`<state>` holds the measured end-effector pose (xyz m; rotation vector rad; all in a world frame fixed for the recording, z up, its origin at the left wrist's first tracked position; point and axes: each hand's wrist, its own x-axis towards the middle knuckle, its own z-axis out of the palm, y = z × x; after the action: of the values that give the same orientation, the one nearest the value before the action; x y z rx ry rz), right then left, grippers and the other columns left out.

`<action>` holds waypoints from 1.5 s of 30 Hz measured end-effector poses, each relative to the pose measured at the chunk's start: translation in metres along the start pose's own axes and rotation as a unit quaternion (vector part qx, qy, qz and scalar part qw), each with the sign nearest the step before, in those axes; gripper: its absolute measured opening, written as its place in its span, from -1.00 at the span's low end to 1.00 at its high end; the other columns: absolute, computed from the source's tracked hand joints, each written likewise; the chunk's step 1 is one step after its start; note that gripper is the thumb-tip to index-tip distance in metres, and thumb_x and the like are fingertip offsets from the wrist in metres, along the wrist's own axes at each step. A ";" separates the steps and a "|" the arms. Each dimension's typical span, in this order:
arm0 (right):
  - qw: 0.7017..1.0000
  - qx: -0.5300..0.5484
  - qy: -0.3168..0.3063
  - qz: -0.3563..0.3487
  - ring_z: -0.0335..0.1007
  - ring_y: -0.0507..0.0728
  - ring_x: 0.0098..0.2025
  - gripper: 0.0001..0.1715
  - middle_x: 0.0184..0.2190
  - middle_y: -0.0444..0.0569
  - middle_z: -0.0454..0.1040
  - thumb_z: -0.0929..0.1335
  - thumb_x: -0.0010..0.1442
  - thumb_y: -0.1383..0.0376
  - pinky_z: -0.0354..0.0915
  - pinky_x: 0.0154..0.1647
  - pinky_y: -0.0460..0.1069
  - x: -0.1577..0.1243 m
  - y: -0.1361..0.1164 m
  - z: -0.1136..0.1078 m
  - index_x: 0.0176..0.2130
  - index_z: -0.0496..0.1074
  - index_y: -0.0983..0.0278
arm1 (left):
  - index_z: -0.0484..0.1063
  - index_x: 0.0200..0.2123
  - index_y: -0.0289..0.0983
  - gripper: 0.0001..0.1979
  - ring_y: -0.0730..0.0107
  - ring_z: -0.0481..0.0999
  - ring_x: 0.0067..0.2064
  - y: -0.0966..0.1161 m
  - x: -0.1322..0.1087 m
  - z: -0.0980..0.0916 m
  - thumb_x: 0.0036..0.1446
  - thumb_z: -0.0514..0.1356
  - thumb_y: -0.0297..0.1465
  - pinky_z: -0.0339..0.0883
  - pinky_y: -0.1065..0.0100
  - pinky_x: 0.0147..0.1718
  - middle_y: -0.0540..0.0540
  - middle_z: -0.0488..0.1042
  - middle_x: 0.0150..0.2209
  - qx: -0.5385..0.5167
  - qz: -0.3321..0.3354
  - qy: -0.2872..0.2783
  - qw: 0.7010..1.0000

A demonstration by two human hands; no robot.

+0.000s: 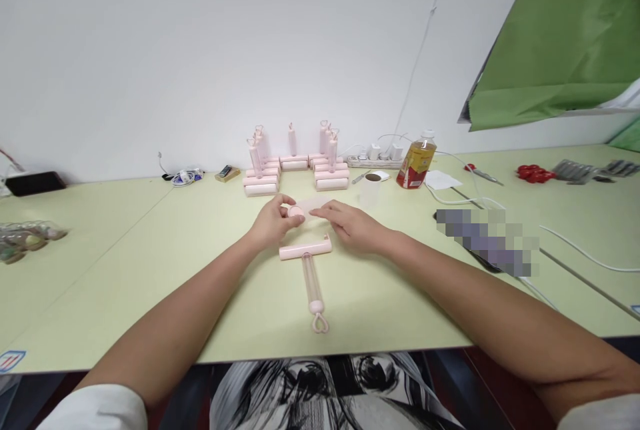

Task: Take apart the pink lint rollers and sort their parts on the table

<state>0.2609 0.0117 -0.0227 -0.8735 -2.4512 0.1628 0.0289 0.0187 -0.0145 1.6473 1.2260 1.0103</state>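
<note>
My left hand (274, 222) is closed, thumb and fingers round the pale pink round end of a lint roll (296, 212). A whitish, translucent part of the roll (316, 203) stretches to the right from it. My right hand (354, 226) has its fingertips on that part, fingers close together; its thumb is mostly hidden. Just below both hands lies a pink lint roller (306, 249), its bar crosswise. Its clear handle (311, 281) points towards me and ends in a heart-shaped loop (320, 323).
Several pink lint rollers (261, 180) stand at the back, handles up. A whitish cup (371, 191), a bottle (417, 160) and a power strip (375, 162) are behind my right hand. A phone (483, 243) with cables lies right. Scissors (483, 174) lie farther back.
</note>
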 end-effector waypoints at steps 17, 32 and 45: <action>0.997 -0.053 -0.037 0.037 0.31 0.23 0.00 -0.49 -0.04 0.11 0.48 0.19 0.14 0.59 0.25 0.05 0.14 0.003 0.004 0.000 -0.01 0.49 0.34 | 0.49 -0.18 -0.24 -0.76 0.37 0.43 -0.32 0.001 0.003 -0.012 0.13 0.11 -0.33 0.29 0.33 -0.28 -0.07 0.51 -0.22 0.314 0.126 0.045 0.940; 0.987 -0.005 -0.151 0.047 0.29 0.22 0.06 -0.34 0.11 0.09 0.40 0.18 0.17 0.56 0.21 0.10 0.12 -0.001 -0.002 0.006 0.20 0.33 0.23 | 0.47 -0.58 -0.23 -0.70 0.39 0.36 -0.51 0.012 -0.005 -0.004 0.06 0.14 -0.19 0.14 0.36 -0.52 -0.01 0.46 -0.57 0.393 0.002 -0.150 0.907; 0.964 -0.111 -0.242 -0.001 0.21 0.35 0.07 -0.38 0.21 0.20 0.19 0.20 0.26 0.41 0.18 0.00 0.20 0.016 -0.019 0.006 0.25 0.28 0.01 | 0.33 0.20 -0.15 -0.46 0.28 0.51 -0.21 -0.006 0.021 -0.014 0.19 0.13 -0.11 0.37 0.28 -0.13 -0.14 0.40 0.07 0.401 0.067 -0.045 0.912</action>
<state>0.2372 0.0071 -0.0159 -1.0226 -2.9701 0.1114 0.0181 0.0424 -0.0124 2.3957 1.5976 0.4985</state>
